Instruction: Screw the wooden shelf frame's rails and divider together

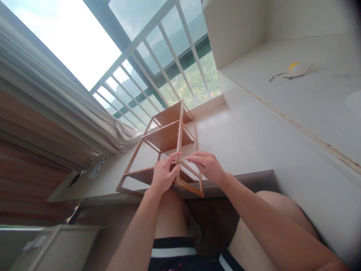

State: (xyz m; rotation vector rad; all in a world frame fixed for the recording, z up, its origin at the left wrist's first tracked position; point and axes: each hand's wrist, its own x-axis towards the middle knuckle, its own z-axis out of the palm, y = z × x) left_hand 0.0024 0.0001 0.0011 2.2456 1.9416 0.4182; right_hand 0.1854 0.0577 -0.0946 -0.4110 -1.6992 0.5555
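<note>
A small wooden shelf rack [162, 136] with three tiers stands tilted in the view before me. My left hand [165, 171] is closed at its lowest shelf, thumb and fingers around the near upright. Just right of that upright, my right hand [207, 164] has its fingers pinched together, pointing at the joint of post and shelf. A thin, light sliver shows at those fingertips, too small to name. The lowest shelf is partly hidden behind my left hand.
A railed window [158, 56] lies beyond the rack, with a curtain [56, 86] at left. On the white ledge [310, 98] at right lie a yellow-and-white item [297, 68] and thin metal pieces [293, 77]. My bare legs are below the rack.
</note>
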